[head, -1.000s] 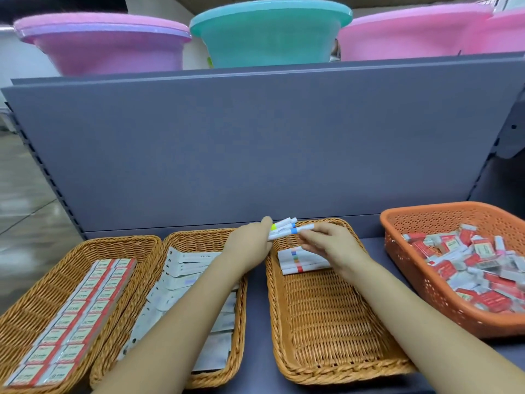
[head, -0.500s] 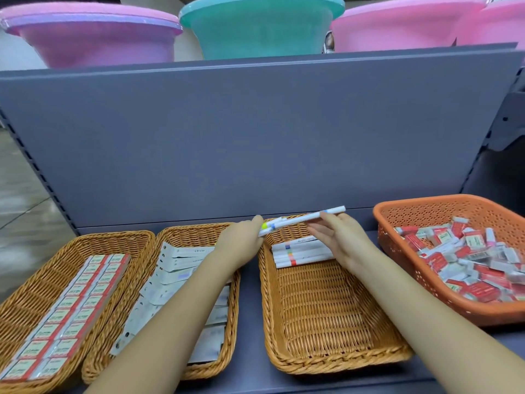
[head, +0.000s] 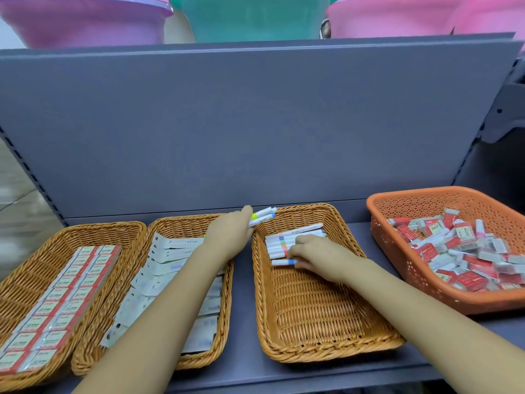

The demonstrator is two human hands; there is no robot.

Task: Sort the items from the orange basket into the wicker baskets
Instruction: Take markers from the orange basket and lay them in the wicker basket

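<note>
- Grey shelf (head: 244, 362) under a grey back panel carries four baskets.
- Right hand (head: 318, 255) pinches a blue-banded marker (head: 282, 262) inside the third wicker basket (head: 326, 348), beside a marker row (head: 284, 243).
- Left hand (head: 230, 231) grasps spare markers (head: 262, 216) over that basket's far-left corner.
- Orange basket (head: 397, 251), right of it, holds red-and-white packets (head: 468, 251).

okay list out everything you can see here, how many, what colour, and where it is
Wicker baskets: three, tan, in a row on the shelf.
Orange basket: one, far right.
Erasers: many, red and white, heaped in the orange basket.
Boxes: two rows, red and cream, left wicker basket.
Packets: many, white, middle wicker basket.
Pens: several, white with coloured bands, right wicker basket.
Tubs: four, pink, purple, teal, top shelf.
Left hand: holds a few pens.
Right hand: lays one pen down.
</note>
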